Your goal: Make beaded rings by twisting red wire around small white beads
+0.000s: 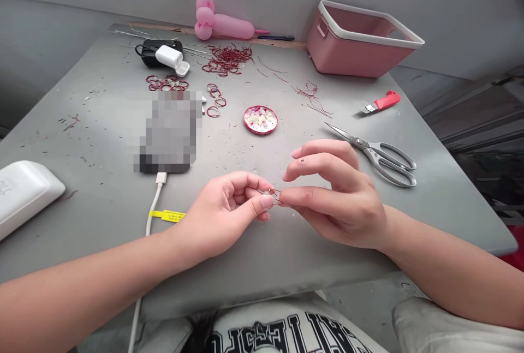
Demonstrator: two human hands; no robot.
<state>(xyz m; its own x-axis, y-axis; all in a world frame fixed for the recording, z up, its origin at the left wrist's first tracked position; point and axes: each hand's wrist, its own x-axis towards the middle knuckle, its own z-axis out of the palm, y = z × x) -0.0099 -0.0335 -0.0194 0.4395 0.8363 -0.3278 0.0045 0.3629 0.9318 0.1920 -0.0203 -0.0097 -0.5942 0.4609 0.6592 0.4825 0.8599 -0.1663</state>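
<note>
Head view: the left hand [223, 208] pinches a small cord piece [272, 191] between thumb and index finger, over the near part of the table [102, 195]. The right hand [344, 200] pinches the thin, dark strands on the opposite side; its other fingers are spread and raised, likely for clearance. The opposed pinches presumably hold the strands steady. The dish [261, 133] of beads [262, 118] sits centrally ahead, apparently accessible to either hand. The scissors [360, 143] lie just beside the right hand, presumably for easy reach. The visible strands run roughly left to right, toward the right fingertips. Fingers cover the remainder; the piece's full long axis cannot be determined.
</note>
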